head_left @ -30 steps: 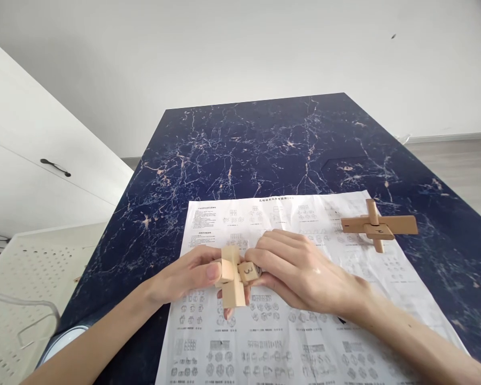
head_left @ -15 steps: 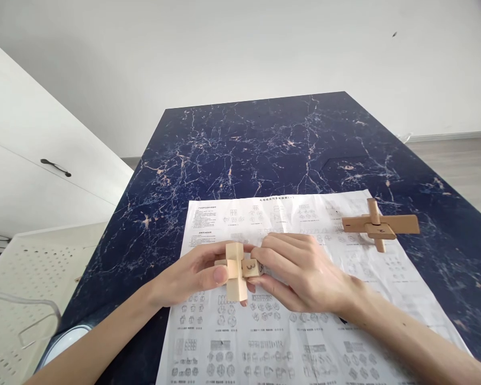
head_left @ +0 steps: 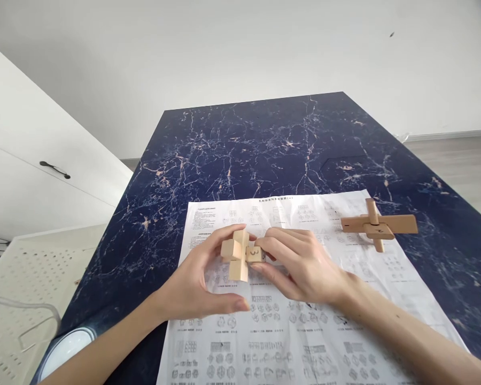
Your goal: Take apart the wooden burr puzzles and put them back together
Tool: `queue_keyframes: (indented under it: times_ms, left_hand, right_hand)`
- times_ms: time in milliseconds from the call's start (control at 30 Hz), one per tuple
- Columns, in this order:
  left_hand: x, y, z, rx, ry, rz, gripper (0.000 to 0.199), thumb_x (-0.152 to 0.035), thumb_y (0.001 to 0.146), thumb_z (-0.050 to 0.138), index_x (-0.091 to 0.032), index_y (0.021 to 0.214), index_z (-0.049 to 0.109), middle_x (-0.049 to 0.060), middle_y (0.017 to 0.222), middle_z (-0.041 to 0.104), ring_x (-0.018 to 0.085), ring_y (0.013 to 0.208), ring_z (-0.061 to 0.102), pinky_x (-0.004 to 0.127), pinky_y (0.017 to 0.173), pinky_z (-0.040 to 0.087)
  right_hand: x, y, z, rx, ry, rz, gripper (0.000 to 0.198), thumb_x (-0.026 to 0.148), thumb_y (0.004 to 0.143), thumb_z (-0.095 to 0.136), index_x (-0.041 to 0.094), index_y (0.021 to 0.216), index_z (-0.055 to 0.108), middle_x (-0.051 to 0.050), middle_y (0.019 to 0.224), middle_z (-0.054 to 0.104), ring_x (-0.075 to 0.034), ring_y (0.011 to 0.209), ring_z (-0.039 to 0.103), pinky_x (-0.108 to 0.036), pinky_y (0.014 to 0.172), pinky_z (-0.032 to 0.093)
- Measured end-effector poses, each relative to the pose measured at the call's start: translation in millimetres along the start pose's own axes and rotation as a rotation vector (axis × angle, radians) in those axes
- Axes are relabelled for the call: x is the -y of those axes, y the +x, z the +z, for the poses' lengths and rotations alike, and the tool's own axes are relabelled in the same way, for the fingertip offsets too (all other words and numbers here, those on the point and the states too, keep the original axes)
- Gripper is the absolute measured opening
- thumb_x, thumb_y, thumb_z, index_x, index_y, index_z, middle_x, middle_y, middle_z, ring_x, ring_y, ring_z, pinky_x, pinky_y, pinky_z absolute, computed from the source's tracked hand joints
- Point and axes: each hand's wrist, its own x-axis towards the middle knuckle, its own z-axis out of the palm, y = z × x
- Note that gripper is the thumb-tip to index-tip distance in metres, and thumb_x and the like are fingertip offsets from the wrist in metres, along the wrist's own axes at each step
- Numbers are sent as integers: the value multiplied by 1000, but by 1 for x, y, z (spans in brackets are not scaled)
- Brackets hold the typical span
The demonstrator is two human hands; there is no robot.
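Wooden block puzzle [head_left: 238, 255], pale, is up btwn the 2 hands, over the paper sheet [head_left: 324, 369] on the dark blue table [head_left: 240, 155]; L hand [head_left: 188, 283] is on its left side, spread wide, thumb nearer the person w/ a gap btwn it & the wood; L fingers reach round the far side, partly hid, so can't tell how much they touch; R hand [head_left: 304, 262] is on its right side, pinching the end of the block w/ a "3" [head_left: 255, 254], fingers on top & thumb below; that block sticks out right from the puzzle, toward R hand; a darker wooden cross [head_left: 379, 230] lies well apart from both hands, past R hand, partly on the sheet, w/ its right end over the sheet's edge.
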Motion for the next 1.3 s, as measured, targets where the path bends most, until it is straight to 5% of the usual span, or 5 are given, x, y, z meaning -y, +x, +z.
queue_keyframes:
  times_ms: [200, 567, 1033, 1167, 1300]
  left_hand:
    - [-2, 4, 1, -44, 92, 70, 68, -51, 85, 93, -28, 142, 64, 11, 137, 73, 32, 120, 72, 49, 107, 59]
    - [-3, 5, 4, -15, -64, 29, 61, -49, 86, 93, -27, 137, 68, 9, 129, 76, 28, 115, 72, 46, 107, 58]
    - [-2, 6, 5, -4, -115, 42, 74, -38, 69, 105, -33, 136, 73, 7, 127, 78, 31, 114, 76, 44, 100, 64]
    - [-2, 3, 1, -161, 11, 132, 68, -49, 77, 99, -32, 136, 72, 8, 134, 75, 31, 121, 72, 44, 103, 61]
    - [-2, 6, -4, -438, 159, 55, 47, -51, 96, 80, -29, 136, 67, 9, 132, 74, 30, 122, 70, 48, 105, 58]
  right_hand:
    - [1, -1, 1, 23, 35, 18, 29, 35, 117, 47, 20, 95, 58, 1, 73, 54, -14, 58, 42, -30, 50, 33]
    - [0, 0, 4, 85, 169, 85, 40, 47, 118, 49, 21, 88, 54, 4, 70, 56, -11, 56, 44, -27, 53, 36]
    - [6, -8, 17, 80, 208, 184, 32, 30, 109, 62, 22, 80, 53, 6, 63, 58, -9, 50, 46, -25, 50, 33]
    - [8, -5, 16, 78, 175, 213, 32, 26, 103, 65, 23, 76, 48, 6, 61, 54, -9, 49, 43, -26, 50, 34]
    - [10, -2, 14, 31, 119, 288, 35, 28, 99, 67, 24, 72, 44, 7, 58, 50, -9, 48, 40, -25, 47, 35]
